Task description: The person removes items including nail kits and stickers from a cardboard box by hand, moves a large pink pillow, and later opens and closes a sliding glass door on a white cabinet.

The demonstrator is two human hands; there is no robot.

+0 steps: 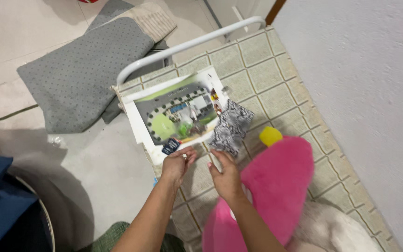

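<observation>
left hand (177, 164) rests at the near edge of a flat white-bordered printed sheet w/ green and grey picture (173, 112), fingers curled loosely, tips touching a small dark blue card-like item (170, 147) lying at the sheet's lower edge; cannot tell whether the item is actually pinched. right hand (226, 178) sits just beside the left, fingers extended fwd, tips at the lower corner of a black-and-white patterned piece of fabric or paper (230, 126); grip not confirmed, looks like contact only. patterned piece overlaps the right edge of the printed sheet and lies tilted. both sheet and patterned piece lie on a beige quilted bed cover w/ square stitching (267, 65), near the foot end, up against a white curved metal bed rail (183, 46). large bright pink plush toy (276, 182) lies on the cover just right of the right forearm, a yellow rounded part (270, 136) at its top. beyond the rail, on the pale floor (108, 158), a grey dotted mat folded over (82, 70). dark blue cloth in a round basket (1, 205) at lower left. plain white wall (369, 93) along the right side of the bed.
</observation>
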